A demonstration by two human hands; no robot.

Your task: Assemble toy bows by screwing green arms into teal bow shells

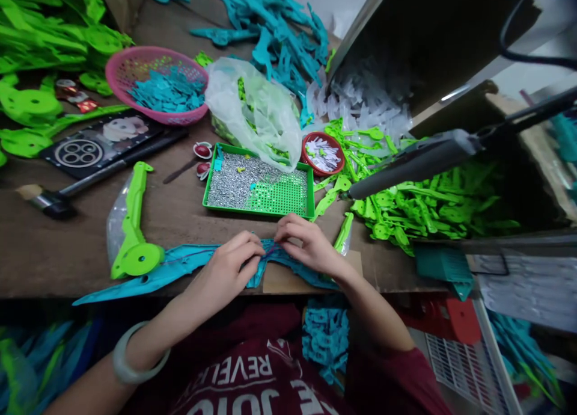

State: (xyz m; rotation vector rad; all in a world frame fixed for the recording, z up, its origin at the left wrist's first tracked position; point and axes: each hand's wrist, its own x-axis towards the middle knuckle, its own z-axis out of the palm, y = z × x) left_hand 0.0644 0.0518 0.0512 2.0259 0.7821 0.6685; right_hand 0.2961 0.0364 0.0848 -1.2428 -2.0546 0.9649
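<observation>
Dim, diffuse light, deep shadow inside the upper-right box (419, 36), blur and stretching toward edges

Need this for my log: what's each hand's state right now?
Left hand: curled over the blue part; hold can't be told.
Right hand: curled beside the purple cord; hold can't be told.

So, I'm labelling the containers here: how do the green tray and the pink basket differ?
The green tray is rectangular; the pink basket is round. The green tray holds small silvery pieces, part of its floor bare; the pink basket holds a heap of blue pieces. The green tray lies nearer the right hand than the pink basket does. Both have perforations.
</observation>
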